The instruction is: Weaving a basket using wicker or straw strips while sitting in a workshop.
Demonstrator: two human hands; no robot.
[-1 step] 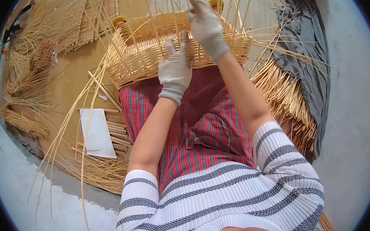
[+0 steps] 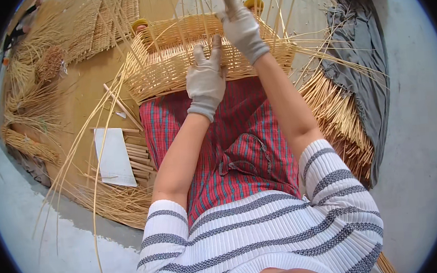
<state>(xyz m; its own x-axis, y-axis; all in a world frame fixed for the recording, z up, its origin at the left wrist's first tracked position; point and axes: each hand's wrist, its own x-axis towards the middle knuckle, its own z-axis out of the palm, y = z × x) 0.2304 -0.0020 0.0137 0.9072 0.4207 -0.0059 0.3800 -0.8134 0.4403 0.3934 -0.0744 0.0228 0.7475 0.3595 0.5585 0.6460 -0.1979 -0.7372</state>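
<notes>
A pale woven wicker basket (image 2: 173,71) stands at the far edge of my lap, its upright stakes rising from the walls. My left hand (image 2: 206,84), in a whitish glove with a grey cuff, lies against the near wall. Two of its digits point up in a V at the rim, beside a stake; the others are hard to see. Above the rim and farther right is my right hand (image 2: 243,28), gloved the same way. Its fingers stretch upward and the thumb stands apart; I cannot make out any strand in it.
Loose strands trail left from the basket past a white board (image 2: 114,156) and short sticks (image 2: 139,160). Wicker bundles (image 2: 30,89) and a woven panel (image 2: 102,25) lie at the left. Cut rods (image 2: 336,110) sit beside dark grey cloth (image 2: 361,76) on the right.
My right hand has shifted slightly left and up. My left hand stays at the near wall, almost still. Basket and trailing strands have moved a touch to the left.
</notes>
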